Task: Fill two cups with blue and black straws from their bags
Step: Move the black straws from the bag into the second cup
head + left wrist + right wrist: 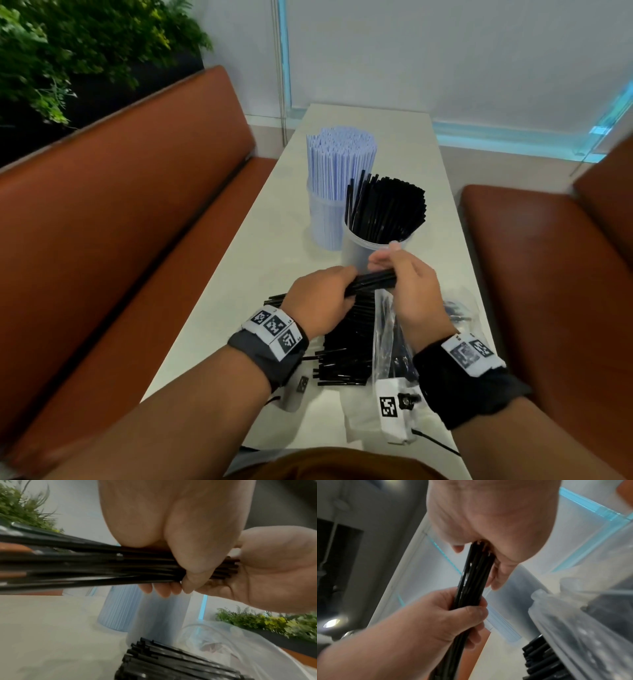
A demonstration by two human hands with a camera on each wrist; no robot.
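Both hands hold one bundle of black straws (371,279) level above the table, just in front of the cups. My left hand (322,298) grips its left part, fingers curled round it (197,555). My right hand (407,284) grips the right end (474,577). A clear cup (363,253) partly filled with upright black straws (387,209) stands right behind the hands. To its left stands a cup (325,219) packed with blue straws (342,161). Loose black straws (346,346) lie piled under my hands beside a clear plastic bag (390,329).
The narrow white table (370,130) runs between two brown benches, one on the left (137,212) and one on the right (548,257). A second crumpled bag (459,308) lies at the right edge. Plants (68,51) stand behind the left bench.
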